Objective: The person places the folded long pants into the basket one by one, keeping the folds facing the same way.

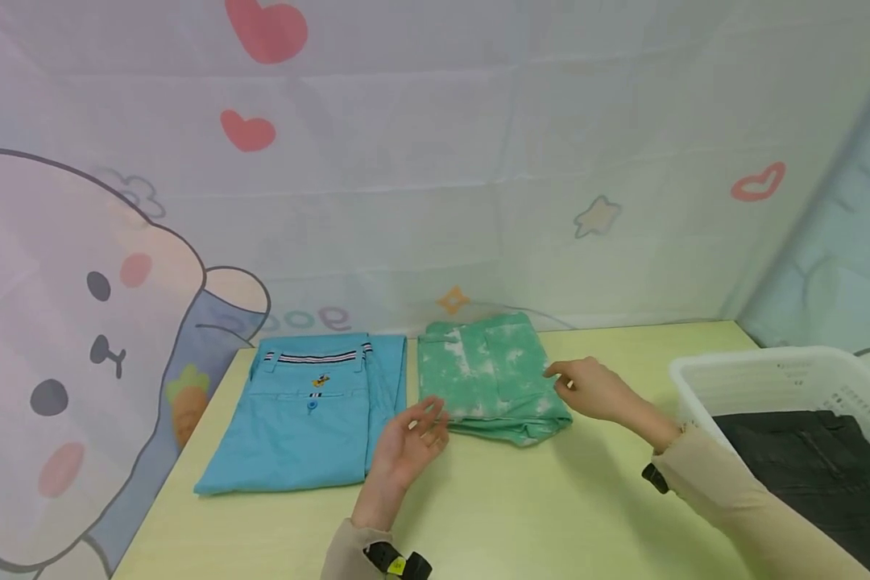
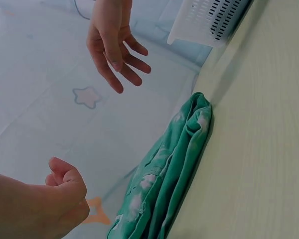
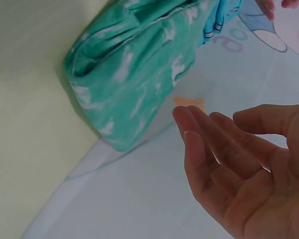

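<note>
Hovering loose-fingered, my left hand (image 1: 412, 441) and right hand (image 1: 590, 388) flank the green folded garment (image 1: 491, 379), gripping nothing; 1 careless brush could undo its folds.

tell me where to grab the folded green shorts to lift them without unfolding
Judging by its pose, grip the green shorts at the two short side edges, one hand from each side. The thick folded layers stack there, and the left hand and right hand already flank them.

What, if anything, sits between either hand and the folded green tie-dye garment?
Nothing visible. The left hand hovers open at the near-left corner of the folded green tie-dye garment; the right hand is open at its right edge. Only bare yellow-green tabletop lies around them. The folded blue trousers lie apart, to the left.
</note>
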Motion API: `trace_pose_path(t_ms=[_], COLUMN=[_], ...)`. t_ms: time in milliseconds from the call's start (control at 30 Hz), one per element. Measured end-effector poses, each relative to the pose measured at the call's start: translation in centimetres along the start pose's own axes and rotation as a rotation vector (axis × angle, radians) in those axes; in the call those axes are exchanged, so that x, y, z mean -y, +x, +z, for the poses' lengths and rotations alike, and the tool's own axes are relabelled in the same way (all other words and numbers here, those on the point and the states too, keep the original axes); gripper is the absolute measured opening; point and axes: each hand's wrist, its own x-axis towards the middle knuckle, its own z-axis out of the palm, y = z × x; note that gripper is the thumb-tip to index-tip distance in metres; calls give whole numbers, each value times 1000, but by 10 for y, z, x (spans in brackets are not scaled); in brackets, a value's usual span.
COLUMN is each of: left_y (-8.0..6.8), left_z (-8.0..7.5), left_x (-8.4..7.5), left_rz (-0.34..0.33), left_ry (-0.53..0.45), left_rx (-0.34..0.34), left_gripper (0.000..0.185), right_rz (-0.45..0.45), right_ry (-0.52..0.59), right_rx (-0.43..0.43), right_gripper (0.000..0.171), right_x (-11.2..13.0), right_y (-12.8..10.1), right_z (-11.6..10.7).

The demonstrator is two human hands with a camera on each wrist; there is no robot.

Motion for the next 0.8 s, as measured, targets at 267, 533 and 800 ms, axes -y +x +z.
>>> trace_pose_path(t_ms=[267, 533, 800], left_y=[6, 12, 15], left_z=[3, 2, 1], left_x=[-5, -7, -10], left_rz=[17, 35, 52], left_ry=[-29, -66, -76], left_rx=[-37, -76, -107], left_gripper=[52, 51, 50], right_rz=[39, 72, 105], right_ry=[30, 43, 68], right_rx=[-23, -40, -68], right_gripper=[27, 26, 27], right_x=[-9, -12, -15], right_y=[16, 23, 24], right_z=[21, 31, 31])
